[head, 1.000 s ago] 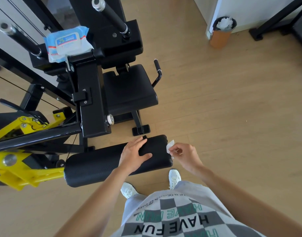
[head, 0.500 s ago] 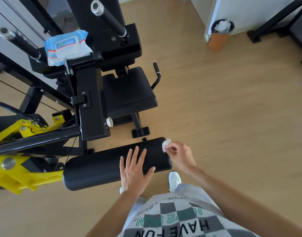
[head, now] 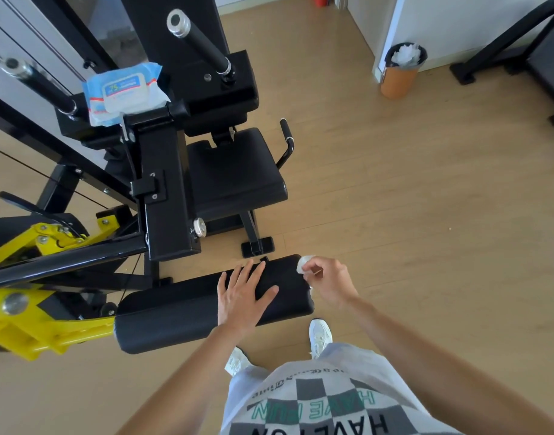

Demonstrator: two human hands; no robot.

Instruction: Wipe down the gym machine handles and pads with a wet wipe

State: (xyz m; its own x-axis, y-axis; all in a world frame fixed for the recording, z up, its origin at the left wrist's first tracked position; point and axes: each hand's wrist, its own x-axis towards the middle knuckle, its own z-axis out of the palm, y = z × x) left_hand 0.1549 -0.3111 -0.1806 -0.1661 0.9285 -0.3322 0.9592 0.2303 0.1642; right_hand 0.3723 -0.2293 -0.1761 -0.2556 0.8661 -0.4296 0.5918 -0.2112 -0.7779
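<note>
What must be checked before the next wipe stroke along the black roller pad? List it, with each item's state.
1. Wet wipe in hand: ok, right hand pinches it at the roller pad's right end.
2. Pad steadied: ok, left hand lies flat on top, fingers spread.
3. Stroke path: not ok, the left hand lies on the pad beside the wipe.
4. Wipe touching pad: cannot tell.
5. Spare wipes: ok, wipes pack lies on the machine frame.
6. Disposal: ok, orange bin stands by the wall.
</note>
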